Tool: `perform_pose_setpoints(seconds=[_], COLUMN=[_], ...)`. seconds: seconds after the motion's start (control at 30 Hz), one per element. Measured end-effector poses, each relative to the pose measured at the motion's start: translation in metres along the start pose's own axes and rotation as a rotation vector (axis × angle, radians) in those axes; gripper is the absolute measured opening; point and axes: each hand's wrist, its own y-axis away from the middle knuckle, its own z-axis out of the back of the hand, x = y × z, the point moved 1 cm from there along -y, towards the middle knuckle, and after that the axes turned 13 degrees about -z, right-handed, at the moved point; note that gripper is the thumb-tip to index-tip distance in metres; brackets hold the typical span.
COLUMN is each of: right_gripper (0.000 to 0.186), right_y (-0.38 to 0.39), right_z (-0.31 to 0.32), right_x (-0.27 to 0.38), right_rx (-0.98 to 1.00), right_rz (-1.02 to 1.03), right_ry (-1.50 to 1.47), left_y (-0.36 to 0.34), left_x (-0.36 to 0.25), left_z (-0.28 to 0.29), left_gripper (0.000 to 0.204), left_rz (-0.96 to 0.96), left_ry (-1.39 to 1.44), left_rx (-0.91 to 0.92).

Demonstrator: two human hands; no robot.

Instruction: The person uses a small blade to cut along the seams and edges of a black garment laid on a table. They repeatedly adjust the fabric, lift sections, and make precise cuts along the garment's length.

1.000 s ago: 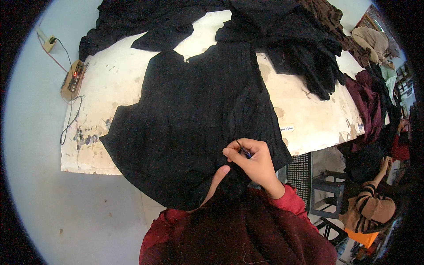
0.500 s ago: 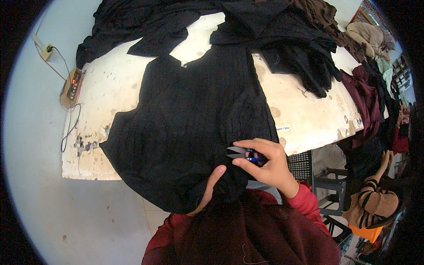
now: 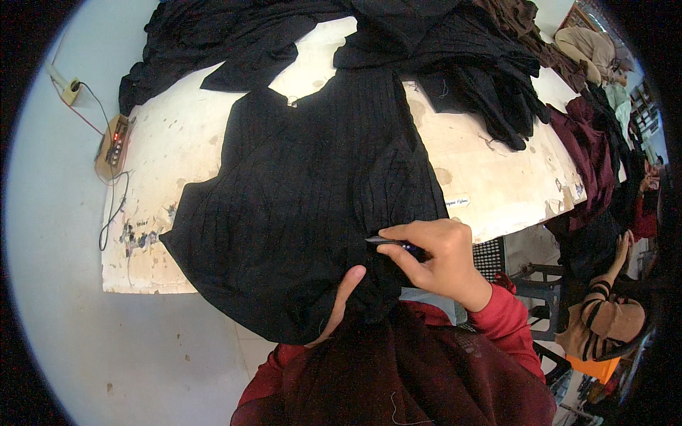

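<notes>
A black garment (image 3: 298, 184) with fine pleats lies spread over the pale table and hangs past its near edge toward me. My left hand (image 3: 346, 295) grips its lower part, the thumb on top and the fingers hidden underneath the cloth. In my right hand (image 3: 446, 259) is a pair of small thread snips (image 3: 375, 241) with blue and dark handles. Their blades are together and point left, over or against the garment's lower right part. Whether a thread lies between them is too small to tell.
The worn table (image 3: 497, 177) holds heaps of black cloth (image 3: 440, 42) at the far side and maroon cloth (image 3: 584, 142) at right. A lit power strip (image 3: 115, 145) with cables sits by the left edge. Another person's striped sleeve (image 3: 600, 312) shows at the right, beyond a dark chair (image 3: 541, 295).
The snips' blades have gone from spread apart to together as my right hand's fingers squeezed and turned. My left hand holds nearly the same place on the garment.
</notes>
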Motion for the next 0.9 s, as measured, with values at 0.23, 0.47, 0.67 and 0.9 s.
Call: perform_pose_setpoints(seconds=[0.23,0.47,0.67,0.9], right_gripper=[0.037,0.011,0.035,0.020], right_y=[-0.012,-0.026,-0.008,0.002], right_z=[-0.005,-0.026,-0.010,-0.014], right_x=[0.008,-0.014,-0.007,0.004], right_rx=[0.068,-0.193,-0.007,-0.075], right_rz=[-0.092,-0.175,-0.176,0.030], right_ry=[-0.349,-0.432,-0.239,-0.014], left_y=[0.005,0.008,0.003,0.003], left_x=[0.013,0.014,0.003,0.000], left_z=[0.001,0.007,0.004,0.007], left_gripper=[0.075,0.073,0.076,0.070], left_rz=[0.007,0.045,0.006,0.027], left_ry=[0.022,-0.095,-0.021,-0.072], left_rx=[0.021,0.098,0.128,0.168])
